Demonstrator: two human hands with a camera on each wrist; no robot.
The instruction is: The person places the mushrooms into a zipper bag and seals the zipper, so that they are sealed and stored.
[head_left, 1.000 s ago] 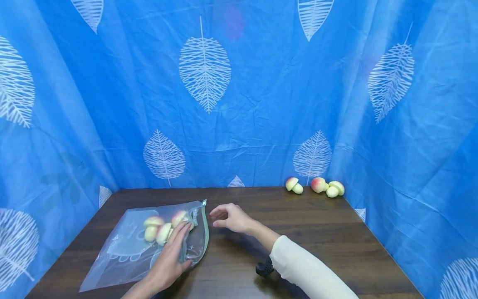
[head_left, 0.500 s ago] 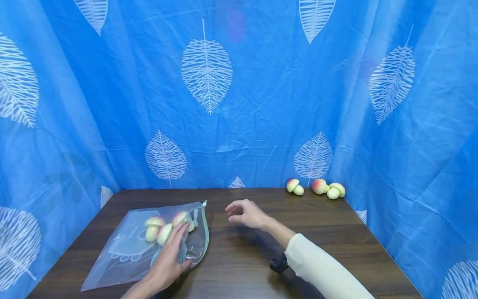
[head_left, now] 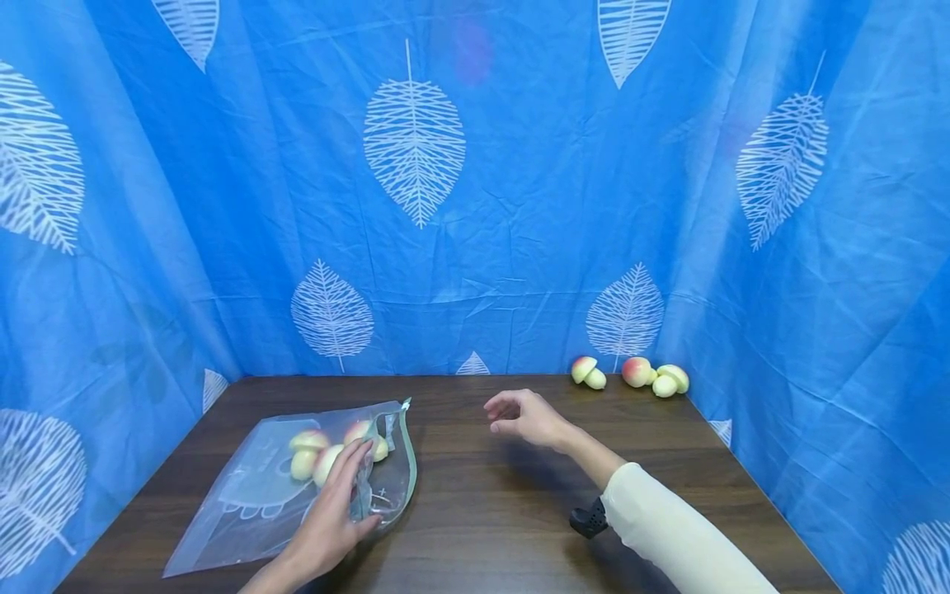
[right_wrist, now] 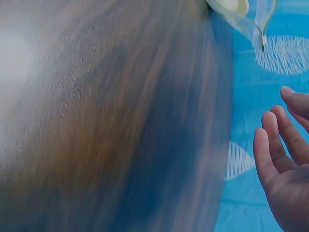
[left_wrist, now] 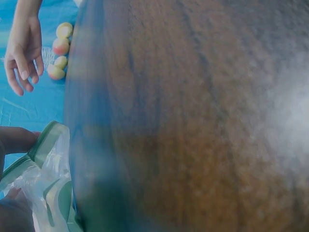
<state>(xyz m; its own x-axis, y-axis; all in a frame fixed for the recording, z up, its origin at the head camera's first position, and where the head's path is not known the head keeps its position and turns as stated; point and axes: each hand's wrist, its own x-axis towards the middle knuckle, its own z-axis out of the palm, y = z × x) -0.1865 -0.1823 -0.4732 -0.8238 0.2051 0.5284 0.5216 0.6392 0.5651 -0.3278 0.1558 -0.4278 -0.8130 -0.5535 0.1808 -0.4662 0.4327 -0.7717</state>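
Observation:
A clear zip bag (head_left: 245,528) with a pale green mouth edge lies on the left of the table. Inside it are several toy mushrooms (head_left: 303,464) with cream stems and red-yellow caps. My left hand (head_left: 334,511) grips the bag near its mouth; in the left wrist view the film of the bag (left_wrist: 53,159) bunches between finger and thumb, and the mouth gapes. Over the middle of the table hovers my right hand (head_left: 527,418), fingers loosely bent, holding nothing. Three more toy mushrooms lie at the back right, the nearest to that hand being the leftmost mushroom (head_left: 589,373).
The dark wooden table (head_left: 460,495) ends against a blue curtain (head_left: 505,206) with white leaf prints at the back and sides. A black wrist device (head_left: 589,520) hangs under the right sleeve (head_left: 675,528).
My right hand has moved away from the bag's mouth, rightward toward the loose mushrooms. The left hand stays on the bag, and the mushrooms lie as before.

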